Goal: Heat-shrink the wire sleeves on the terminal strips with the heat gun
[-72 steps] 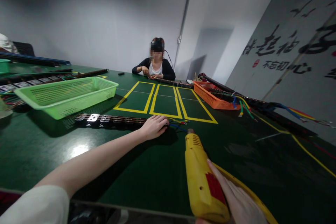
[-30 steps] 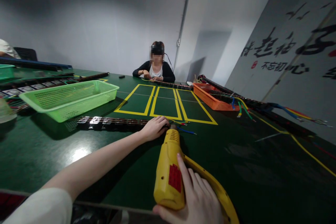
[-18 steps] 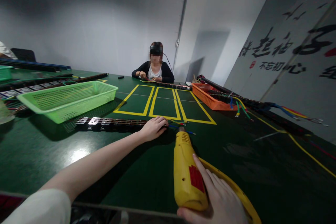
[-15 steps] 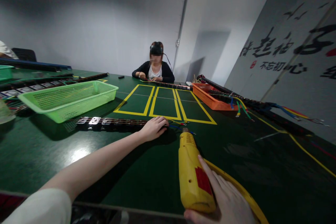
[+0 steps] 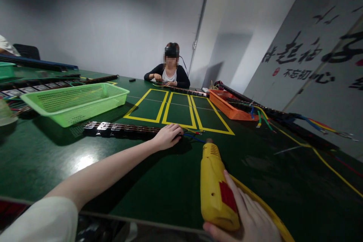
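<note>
My right hand [image 5: 249, 211] is wrapped round a yellow heat gun [image 5: 217, 185] with a red patch on its side. Its metal nozzle points away from me, close to the blue wire from the strip. My left hand [image 5: 169, 137] lies over the right end of a long black strip [image 5: 121, 130] with copper-coloured lines and shiny panels, fingers curled down on it. Beyond those fingertips, thin wires with small lugs [image 5: 198, 132] stick out to the right. My palm hides the strip's end.
A light green basket [image 5: 76, 102] stands behind the strip on the left, an orange basket [image 5: 229, 106] at the back right with wired strips across it. Yellow tape frames [image 5: 180, 125] mark the green table. A co-worker [image 5: 170, 70] sits opposite, hands on another strip.
The heat gun has shifted slightly to the right in my right hand, and more of the blue wire shows. My left hand stays on the strip. The view has tilted a little.
</note>
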### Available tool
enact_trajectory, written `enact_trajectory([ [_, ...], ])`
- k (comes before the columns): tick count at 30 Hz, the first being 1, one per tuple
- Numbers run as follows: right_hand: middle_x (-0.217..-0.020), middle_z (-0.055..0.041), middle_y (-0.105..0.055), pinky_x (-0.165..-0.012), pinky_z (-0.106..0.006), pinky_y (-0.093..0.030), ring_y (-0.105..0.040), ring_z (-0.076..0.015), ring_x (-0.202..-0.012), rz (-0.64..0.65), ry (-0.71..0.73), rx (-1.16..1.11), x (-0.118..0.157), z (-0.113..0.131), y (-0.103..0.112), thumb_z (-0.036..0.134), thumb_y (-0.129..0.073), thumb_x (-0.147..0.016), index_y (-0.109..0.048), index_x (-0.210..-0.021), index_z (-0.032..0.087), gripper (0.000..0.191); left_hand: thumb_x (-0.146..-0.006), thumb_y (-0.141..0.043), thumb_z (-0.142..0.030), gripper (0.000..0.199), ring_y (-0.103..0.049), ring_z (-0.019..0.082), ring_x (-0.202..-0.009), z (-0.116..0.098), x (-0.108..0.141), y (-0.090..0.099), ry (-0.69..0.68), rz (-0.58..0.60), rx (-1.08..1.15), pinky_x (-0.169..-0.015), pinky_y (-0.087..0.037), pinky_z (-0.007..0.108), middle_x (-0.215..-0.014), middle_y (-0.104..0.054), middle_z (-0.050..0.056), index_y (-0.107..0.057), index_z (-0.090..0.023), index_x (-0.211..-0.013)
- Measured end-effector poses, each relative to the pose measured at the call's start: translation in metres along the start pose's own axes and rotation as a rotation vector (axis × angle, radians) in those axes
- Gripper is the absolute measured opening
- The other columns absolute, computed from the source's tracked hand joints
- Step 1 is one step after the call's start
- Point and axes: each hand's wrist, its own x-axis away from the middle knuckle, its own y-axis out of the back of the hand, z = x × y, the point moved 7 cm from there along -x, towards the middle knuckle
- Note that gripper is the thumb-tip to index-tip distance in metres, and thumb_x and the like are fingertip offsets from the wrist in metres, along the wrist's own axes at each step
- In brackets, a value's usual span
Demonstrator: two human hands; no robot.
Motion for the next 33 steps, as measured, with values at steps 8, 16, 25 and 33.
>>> enact_trajectory([
  [8, -0.090, -0.0110, -0.065, -0.065, -0.034, -0.049, -0.062, -0.0230, -0.076, -0.067, -0.154, -0.005, -0.009, 0.032, 0.000, 0.082, -0.042, -0.063, -0.026, -0.139, 0.008, 0.107, -0.085, -0.043, -0.025, 0.017, -0.048, 0.018, -0.096, 0.000, 0.000, 0.001, 0.000, -0.016, -0.001, -0.087, -0.042, 0.031, -0.105, -0.053, 0.004, -0.049, -0.020, -0.100],
  [16, -0.092, -0.0120, -0.064, -0.066, -0.036, -0.049, -0.060, -0.0244, -0.077, 0.008, -0.132, -0.158, -0.027, 0.054, -0.006, 0.082, -0.045, -0.061, -0.021, -0.141, 0.008, 0.112, -0.086, -0.041, -0.025, 0.018, -0.048, 0.018, -0.096, -0.001, -0.001, -0.001, -0.004, -0.019, -0.010, -0.085, -0.042, 0.030, -0.105, -0.053, 0.005, -0.050, -0.019, -0.101],
  [25, -0.094, -0.0112, -0.063, -0.068, -0.038, -0.047, -0.059, -0.0255, -0.080, 0.028, -0.151, -0.213, -0.029, 0.059, -0.012, 0.085, -0.043, -0.058, -0.023, -0.141, 0.013, 0.112, -0.085, -0.043, -0.025, 0.020, -0.049, 0.018, -0.100, 0.001, 0.000, -0.002, -0.004, 0.006, -0.013, -0.086, -0.043, 0.031, -0.106, -0.053, 0.006, -0.051, -0.019, -0.103],
  [33, -0.095, -0.0106, -0.062, -0.069, -0.037, -0.046, -0.058, -0.0247, -0.080, 0.050, -0.153, -0.252, -0.027, 0.056, -0.014, 0.084, -0.043, -0.059, -0.021, -0.142, 0.015, 0.110, -0.087, -0.043, -0.018, 0.015, -0.051, 0.014, -0.102, -0.017, -0.002, 0.064, -0.145, -0.365, 0.109, -0.088, -0.042, 0.030, -0.109, -0.055, 0.006, -0.052, -0.018, -0.099],
])
